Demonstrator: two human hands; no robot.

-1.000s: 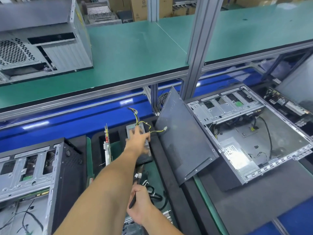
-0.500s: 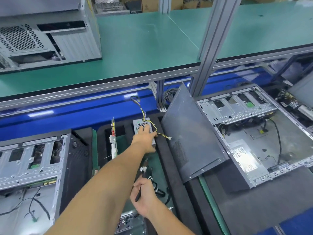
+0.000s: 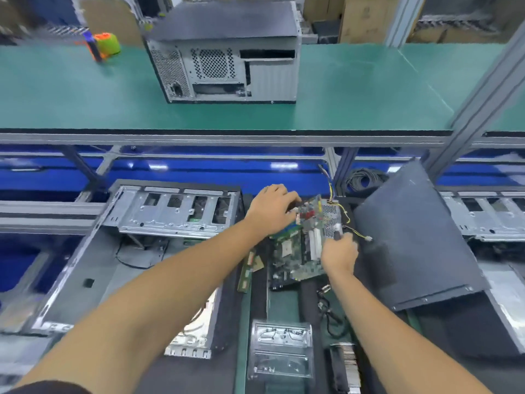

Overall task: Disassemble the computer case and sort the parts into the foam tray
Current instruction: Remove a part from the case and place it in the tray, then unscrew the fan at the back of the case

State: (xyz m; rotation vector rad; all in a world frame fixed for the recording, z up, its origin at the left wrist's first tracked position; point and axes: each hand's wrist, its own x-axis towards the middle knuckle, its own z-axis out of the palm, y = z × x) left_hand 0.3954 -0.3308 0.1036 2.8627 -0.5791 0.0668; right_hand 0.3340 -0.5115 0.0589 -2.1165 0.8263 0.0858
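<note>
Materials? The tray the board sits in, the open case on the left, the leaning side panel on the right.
Tray: looks like black foam, matte, cut pockets. Open case: bare sheet metal, likely steel, silvery sheen, stamped slots. Side panel: probably painted metal, dark grey matte, thin folded edge.

**Green shelf over a blue line**

A green-matted shelf [image 3: 341, 89] spans the view on grey aluminium framing, with a slanted post [image 3: 480, 106] at right. Below runs a glossy blue conveyor [image 3: 199, 172] reflecting overhead lights. Cardboard boxes [image 3: 366, 18] stand behind.

three computer cases [image 3: 176, 220], one motherboard [image 3: 298, 248], two hands [image 3: 272, 209]
</note>
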